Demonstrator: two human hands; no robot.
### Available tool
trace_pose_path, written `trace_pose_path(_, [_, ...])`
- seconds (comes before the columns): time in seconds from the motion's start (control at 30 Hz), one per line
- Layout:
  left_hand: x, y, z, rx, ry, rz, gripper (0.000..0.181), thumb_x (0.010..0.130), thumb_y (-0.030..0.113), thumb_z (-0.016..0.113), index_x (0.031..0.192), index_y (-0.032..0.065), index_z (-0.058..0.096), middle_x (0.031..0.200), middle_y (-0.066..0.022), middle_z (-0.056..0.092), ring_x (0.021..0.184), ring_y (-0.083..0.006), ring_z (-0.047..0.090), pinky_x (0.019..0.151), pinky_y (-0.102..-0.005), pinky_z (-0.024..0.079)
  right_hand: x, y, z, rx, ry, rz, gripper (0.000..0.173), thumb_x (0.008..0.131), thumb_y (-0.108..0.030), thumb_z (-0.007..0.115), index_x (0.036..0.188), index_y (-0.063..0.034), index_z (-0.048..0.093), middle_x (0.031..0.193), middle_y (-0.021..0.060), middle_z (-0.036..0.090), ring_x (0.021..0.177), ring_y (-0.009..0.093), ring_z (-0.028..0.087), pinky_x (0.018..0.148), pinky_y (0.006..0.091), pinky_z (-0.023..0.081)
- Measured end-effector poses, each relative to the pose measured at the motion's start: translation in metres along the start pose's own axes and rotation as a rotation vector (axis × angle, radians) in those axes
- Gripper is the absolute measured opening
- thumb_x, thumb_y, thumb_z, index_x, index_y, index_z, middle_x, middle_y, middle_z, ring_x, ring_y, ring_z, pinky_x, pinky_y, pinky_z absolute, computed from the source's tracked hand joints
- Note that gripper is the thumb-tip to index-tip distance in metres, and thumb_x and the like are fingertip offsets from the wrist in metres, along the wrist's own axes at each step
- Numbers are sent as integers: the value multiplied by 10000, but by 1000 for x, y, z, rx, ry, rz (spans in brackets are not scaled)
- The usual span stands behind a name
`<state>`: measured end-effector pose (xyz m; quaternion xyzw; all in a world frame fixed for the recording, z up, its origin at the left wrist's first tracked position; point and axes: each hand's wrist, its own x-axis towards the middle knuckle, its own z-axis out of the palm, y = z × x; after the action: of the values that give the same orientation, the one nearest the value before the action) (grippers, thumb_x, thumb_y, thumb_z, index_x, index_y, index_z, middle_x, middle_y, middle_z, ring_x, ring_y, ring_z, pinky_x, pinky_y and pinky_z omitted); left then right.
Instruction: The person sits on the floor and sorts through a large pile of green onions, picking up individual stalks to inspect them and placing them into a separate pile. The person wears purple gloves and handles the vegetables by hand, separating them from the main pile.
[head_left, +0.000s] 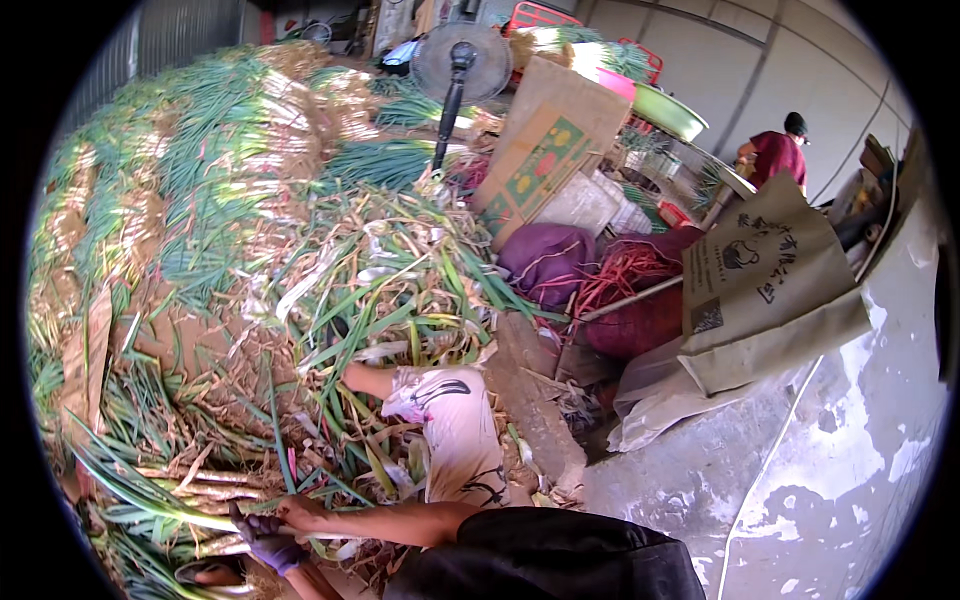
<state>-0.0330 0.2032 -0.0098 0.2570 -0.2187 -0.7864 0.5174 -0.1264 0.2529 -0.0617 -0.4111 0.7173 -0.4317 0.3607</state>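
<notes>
My left hand (268, 541), in a purple glove with dark fingers, is closed around the stalk of a green onion (199, 517). The onion's long leaves reach toward the upper left. My bare right hand (298, 514) is curled on the same stalk, right beside the glove. Its fingertips are partly hidden. The pale end of the stalk shows below my right wrist. Under and around my hands lie more green onions (217, 491) with brown, dry skins and roots. A sandalled foot (214, 574) is below the left hand.
Stripped leaves (390, 292) are heaped ahead, beyond my leg in pale patterned shorts (457, 427). Rows of bundled green onions (217, 150) cover the left floor. A fan (459, 64), cardboard (544, 157), purple sacks (551, 259) and a printed bag (765, 277) stand beyond. Another person (780, 157) is far right.
</notes>
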Motion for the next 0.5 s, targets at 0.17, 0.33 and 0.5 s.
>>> trace_pose_path(0.17, [24, 4, -28, -11, 24, 35, 355, 968, 188, 450, 1311, 101, 472, 600, 81, 257, 443, -23, 232, 393, -167, 239, -58, -47, -46, 78, 114, -229, 254, 865, -233, 596, 787, 8, 571, 608, 127, 543, 538, 200, 522, 497, 374, 400])
trace_pose_path(0.33, [7, -7, 9, 30, 203, 32, 350, 961, 225, 488, 1290, 104, 497, 621, 58, 294, 475, -38, 270, 436, -189, 248, -60, -24, -55, 12, 206, -471, 180, 800, -150, 641, 862, -12, 544, 708, 145, 559, 671, 311, 568, 590, 404, 416])
trace_pose_path(0.5, [-16, -7, 52, 168, 319, 48, 350, 963, 253, 474, 1280, 107, 498, 638, 62, 348, 486, -40, 295, 473, -180, 288, -48, -18, -56, -129, 152, -343, 219, 767, -160, 681, 847, -18, 534, 695, 119, 572, 628, 297, 576, 596, 399, 442])
